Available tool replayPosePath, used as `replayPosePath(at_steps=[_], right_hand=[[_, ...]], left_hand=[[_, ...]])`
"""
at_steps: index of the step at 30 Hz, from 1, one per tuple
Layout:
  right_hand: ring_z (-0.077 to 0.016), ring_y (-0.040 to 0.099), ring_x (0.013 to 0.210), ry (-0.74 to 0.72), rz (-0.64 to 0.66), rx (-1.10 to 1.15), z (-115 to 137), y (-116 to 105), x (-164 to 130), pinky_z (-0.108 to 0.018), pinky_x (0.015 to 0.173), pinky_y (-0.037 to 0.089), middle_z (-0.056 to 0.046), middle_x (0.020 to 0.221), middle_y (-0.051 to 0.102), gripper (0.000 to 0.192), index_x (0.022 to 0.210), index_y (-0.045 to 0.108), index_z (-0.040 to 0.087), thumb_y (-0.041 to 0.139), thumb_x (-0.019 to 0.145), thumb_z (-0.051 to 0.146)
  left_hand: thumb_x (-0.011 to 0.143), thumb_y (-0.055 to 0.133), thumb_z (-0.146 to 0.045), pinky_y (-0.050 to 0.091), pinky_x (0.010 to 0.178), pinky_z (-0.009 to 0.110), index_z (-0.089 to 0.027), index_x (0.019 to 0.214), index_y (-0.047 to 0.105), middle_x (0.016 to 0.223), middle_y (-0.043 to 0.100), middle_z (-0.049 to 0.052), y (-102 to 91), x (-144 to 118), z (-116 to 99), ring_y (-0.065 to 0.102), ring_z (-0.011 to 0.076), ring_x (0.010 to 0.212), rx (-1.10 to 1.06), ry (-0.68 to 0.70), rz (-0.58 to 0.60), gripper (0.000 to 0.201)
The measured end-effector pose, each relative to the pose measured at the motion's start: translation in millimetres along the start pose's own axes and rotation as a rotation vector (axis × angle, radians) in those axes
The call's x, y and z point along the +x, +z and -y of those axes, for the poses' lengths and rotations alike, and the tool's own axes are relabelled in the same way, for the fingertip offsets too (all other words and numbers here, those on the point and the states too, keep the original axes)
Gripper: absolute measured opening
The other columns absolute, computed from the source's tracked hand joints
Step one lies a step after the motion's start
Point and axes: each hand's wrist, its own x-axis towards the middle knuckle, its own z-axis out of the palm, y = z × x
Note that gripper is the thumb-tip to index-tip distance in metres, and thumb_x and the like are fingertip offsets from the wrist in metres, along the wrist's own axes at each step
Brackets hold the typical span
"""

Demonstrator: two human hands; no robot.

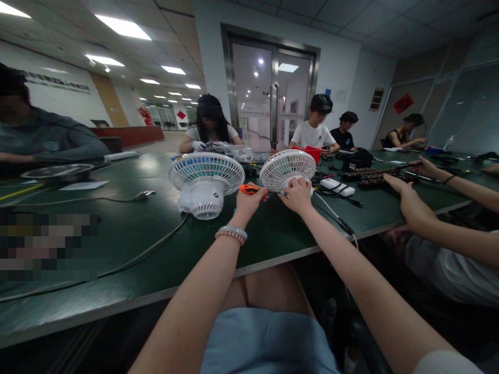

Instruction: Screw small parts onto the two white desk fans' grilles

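Observation:
My left hand point(249, 203) is closed around an orange-and-black screwdriver handle point(248, 189), held level just left of the right-hand fan. The screwdriver's shaft cannot be made out. A white fan point(287, 165) with a round grille lies tilted on the table, its back towards me. My right hand point(298, 194) wraps over the hub at the back of this fan, fingers bent against it. Part of the hub is hidden under that hand. To the left of my hands stands a second white fan point(206, 179), its glossy motor housing facing me; neither hand touches it.
A cord point(156, 240) runs left across the green table point(218, 249). A white power strip point(337, 187) and dark cables lie to the right. A co-worker's hands point(405, 189) reach over dark strips point(374, 176) at far right. Several people sit around the table.

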Motion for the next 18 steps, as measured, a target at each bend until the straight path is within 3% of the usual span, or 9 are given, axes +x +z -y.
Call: replayPosePath(at_steps=[10, 18], right_hand=[[-0.0266, 0.033, 0.101, 0.029, -0.008, 0.018, 5, -1, 1, -0.042, 0.082, 0.021, -0.009, 0.102, 0.051, 0.029, 0.087, 0.070, 0.025, 0.050, 0.080, 0.044], [-0.0268, 0.034, 0.100, 0.037, -0.019, 0.022, 8, 0, 2, -0.042, 0.080, 0.022, -0.009, 0.100, 0.053, 0.029, 0.085, 0.071, 0.025, 0.050, 0.079, 0.044]], left_hand=[[0.065, 0.063, -0.031, 0.046, 0.056, 0.024, -0.016, 0.068, 0.056, 0.066, 0.063, 0.002, 1.0, -12, -10, 0.058, 0.0119, 0.056, 0.200, 0.166, 0.053, 0.017], [0.072, 0.053, -0.025, 0.042, 0.065, 0.024, -0.018, 0.068, 0.056, 0.071, 0.061, 0.001, 1.8, -25, -31, 0.055, 0.0123, 0.066, 0.652, 0.470, 0.199, 0.008]])
